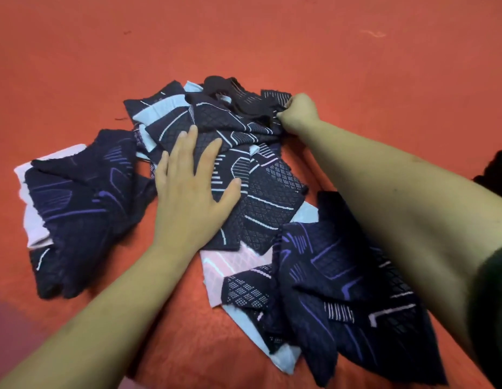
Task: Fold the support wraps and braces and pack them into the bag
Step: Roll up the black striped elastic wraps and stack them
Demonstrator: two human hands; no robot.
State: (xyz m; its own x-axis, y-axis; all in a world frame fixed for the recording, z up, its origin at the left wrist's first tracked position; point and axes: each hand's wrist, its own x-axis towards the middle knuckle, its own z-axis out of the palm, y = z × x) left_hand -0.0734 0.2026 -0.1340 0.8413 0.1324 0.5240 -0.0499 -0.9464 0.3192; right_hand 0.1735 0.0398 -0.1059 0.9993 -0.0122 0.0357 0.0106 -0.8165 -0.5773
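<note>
Several dark navy support wraps with white and purple line patterns lie heaped on an orange surface. My left hand [192,178] lies flat, fingers spread, pressing on the quilted wrap [261,206] in the middle of the heap. At the far right edge of the heap, my right hand [296,112] pinches a dark wrap [255,108]. One crumpled wrap [75,209] sits apart at the left. Another wrap [342,282] lies under my right forearm. No bag is in view.
The orange surface [244,37] stretches bare beyond the heap. A dark object [496,175] shows at the right edge. A purplish patch [11,327] sits at the lower left corner.
</note>
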